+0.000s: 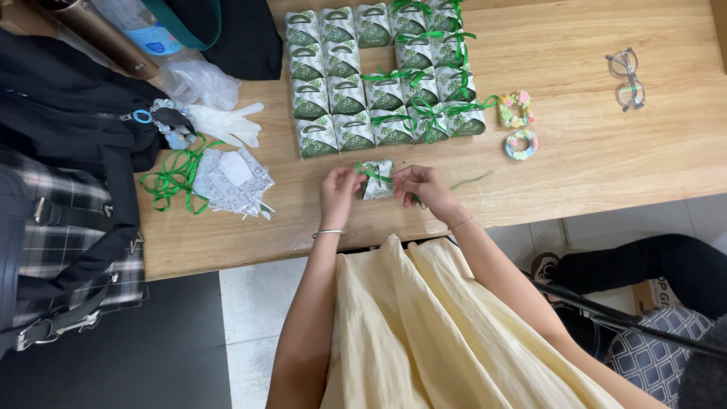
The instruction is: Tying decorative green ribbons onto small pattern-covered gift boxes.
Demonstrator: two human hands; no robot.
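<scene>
A small green-and-white gift box [378,182] lies on the wooden table [575,151] near its front edge. A green ribbon [372,173] crosses the box. My left hand [339,189] pinches the ribbon at the box's left side. My right hand [421,184] pinches it at the right side, and a loose ribbon tail [471,180] trails off to the right. Behind the box stands a block of several matching boxes [379,76]; those on its right side are tied with green ribbon.
At the left lie a tangle of green ribbon [173,180], flat unfolded boxes [231,182], white gloves [226,123], a plastic bag and a black bag [68,113]. Two small flower rings [517,125] and eyeglasses [627,78] rest at the right. Another person's leg [644,269] shows below the table.
</scene>
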